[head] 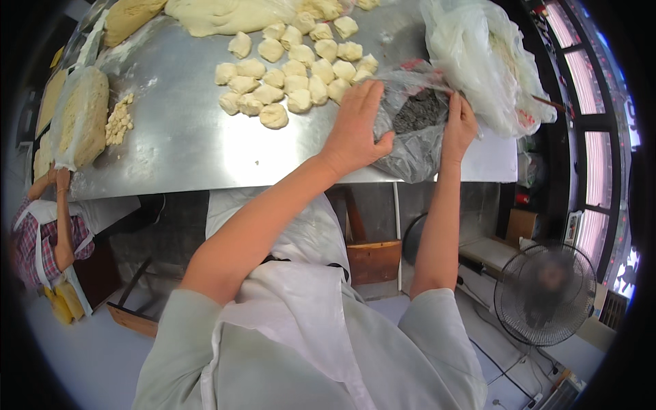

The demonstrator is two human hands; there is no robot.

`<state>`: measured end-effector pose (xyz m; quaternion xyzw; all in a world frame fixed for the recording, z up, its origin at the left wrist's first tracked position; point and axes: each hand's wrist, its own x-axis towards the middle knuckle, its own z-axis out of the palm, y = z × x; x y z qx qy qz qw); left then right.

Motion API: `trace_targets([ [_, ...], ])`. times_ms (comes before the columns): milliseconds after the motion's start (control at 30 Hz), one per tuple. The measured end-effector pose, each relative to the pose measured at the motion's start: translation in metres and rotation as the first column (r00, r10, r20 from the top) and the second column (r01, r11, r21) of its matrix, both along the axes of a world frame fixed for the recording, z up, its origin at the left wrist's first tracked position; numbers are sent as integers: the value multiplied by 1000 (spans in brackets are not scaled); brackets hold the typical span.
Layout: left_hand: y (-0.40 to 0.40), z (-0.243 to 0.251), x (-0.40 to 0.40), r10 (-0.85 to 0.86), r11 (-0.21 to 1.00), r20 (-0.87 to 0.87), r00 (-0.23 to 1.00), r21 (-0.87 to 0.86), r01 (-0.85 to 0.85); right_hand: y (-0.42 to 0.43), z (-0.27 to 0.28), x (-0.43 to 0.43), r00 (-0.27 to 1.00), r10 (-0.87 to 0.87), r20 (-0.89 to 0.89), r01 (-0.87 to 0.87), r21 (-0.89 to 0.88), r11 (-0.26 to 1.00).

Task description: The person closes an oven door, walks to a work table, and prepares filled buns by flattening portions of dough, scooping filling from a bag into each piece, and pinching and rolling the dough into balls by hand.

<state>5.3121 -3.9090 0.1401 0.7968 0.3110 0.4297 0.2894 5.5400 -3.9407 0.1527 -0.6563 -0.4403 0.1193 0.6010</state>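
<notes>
A clear plastic bag point(410, 154) with dark, crumbly filling point(417, 111) inside stands at the near edge of a metal worktable point(179, 148). My left hand point(359, 125) lies against the bag's left side, fingers spread and thumb by its mouth. The bag's right rim is pinched between the fingers of my right hand point(459, 125). Several pieces of pale dough point(295, 84) lie grouped just left of the bag. Behind them is a large slab of dough point(230, 15).
White plastic bags point(476, 61) sit at the back right. At the far left, a co-worker point(51, 236) handles a plastic-covered dough block point(82, 118) beside small dough bits point(120, 119). A floor fan point(546, 294) stands at lower right, a wooden stool point(133, 318) at lower left.
</notes>
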Motion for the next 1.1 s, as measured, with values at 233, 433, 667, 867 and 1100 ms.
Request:
trace_targets([
  [233, 9, 5, -2, -28, 999, 55, 998, 42, 26, -8, -9, 1, 999, -5, 40, 3, 45, 999],
  [433, -32, 18, -37, 23, 1000, -111, 994, -5, -24, -21, 29, -33, 912, 19, 409, 24, -101, 995],
  [667, -54, 25, -84, -95, 989, 10, 995, -109, 96, 9, 95, -109, 879, 241, 412, -185, -172, 968],
  [867, -67, 17, -120, 23, 990, 42, 999, -142, -17, 97, 60, -112, 517, 488, 703, -33, -553, 832],
  [1100, -84, 9, -178, 137, 944, 105, 985, -316, -98, 110, 37, -104, 558, 531, 637, 83, -680, 729],
])
